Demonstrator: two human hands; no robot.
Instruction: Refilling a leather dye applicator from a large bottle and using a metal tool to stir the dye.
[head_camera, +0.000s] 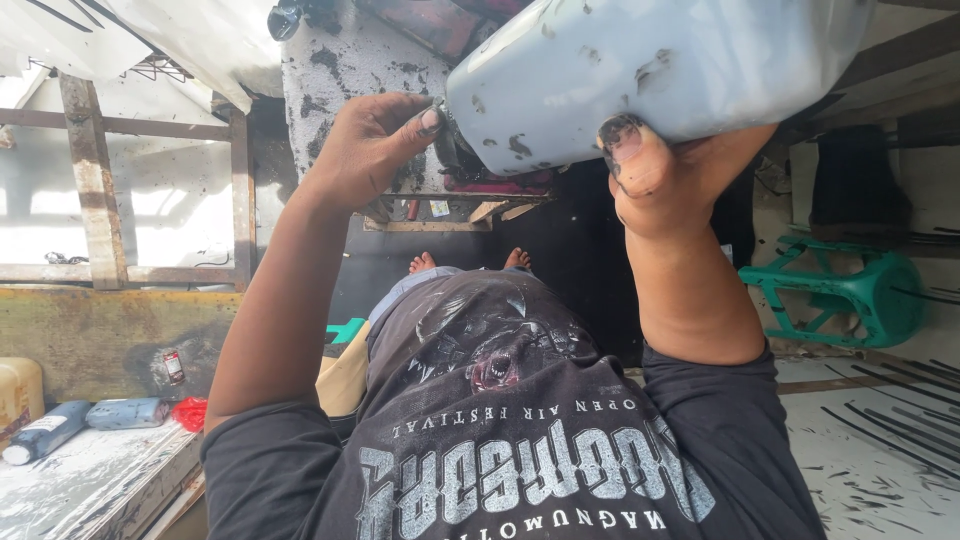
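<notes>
**Both hands raised to a stained grey jug at the top of the frame**

In the upper right of the frame, a large pale grey plastic jug (660, 70), smeared with black, is lying tilted, its long axis running from the upper right down towards the middle, where its neck end is pointing at the left hand. The right hand (655, 175) is gripping the jug from beneath, the black-stained thumb pressing up against its lower wall and the fingers going out of sight behind it. The left hand (370, 140) is closing on the small dark cap or spout (448, 140) at the low end of the jug, thumb tip against it and fingers curled round. So the jug is sitting just above and between the two hands, with the left one at the mouth and the right one carrying the body.

Behind the left hand a rough grey block (345, 70), blotched black, is rising to the top edge, with a reddish part (430, 25) above it. In the lower half, the person's black printed shirt (520, 440) is filling the middle, and bare toes (470, 262) are showing on the dark floor beyond it. At the lower left, a paint-spattered surface (90, 480) is carrying two bluish bottles lying on their sides (125, 412) and a yellowish container (20, 390). At the right, a green plastic stool (850, 290) is lying tipped over.

The jug's upper end is cut off by the frame, the cap itself is mostly hidden by the fingers, and whether it is on or off is hard to make out.
</notes>
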